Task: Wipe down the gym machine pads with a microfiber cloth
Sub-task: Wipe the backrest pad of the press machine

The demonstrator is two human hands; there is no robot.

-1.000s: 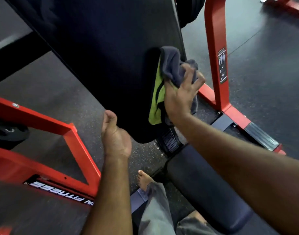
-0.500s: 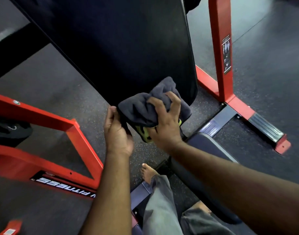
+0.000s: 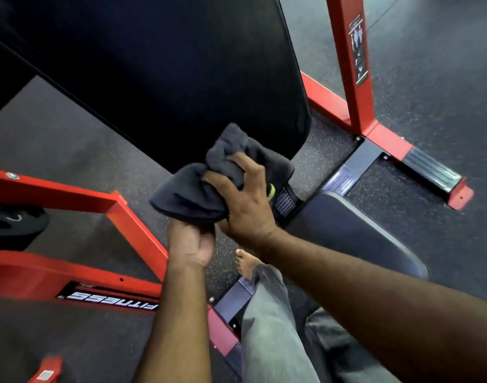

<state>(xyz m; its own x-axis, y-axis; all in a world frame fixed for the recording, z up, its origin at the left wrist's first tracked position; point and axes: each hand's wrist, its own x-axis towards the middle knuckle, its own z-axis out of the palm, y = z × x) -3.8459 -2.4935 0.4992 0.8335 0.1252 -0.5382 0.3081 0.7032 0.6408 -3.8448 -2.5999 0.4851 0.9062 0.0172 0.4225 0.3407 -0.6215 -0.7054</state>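
Right hand gripping grey cloth — left hand beneath, black pad behind

Red frame, speckled rubber floor

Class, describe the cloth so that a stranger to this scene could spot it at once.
Find the big black back pad tilting across the top. At its lower rounded corner both hands, right hand and left hand, grip a bunched cloth. It is the only soft, crumpled thing: dark grey with a yellow-green flash.
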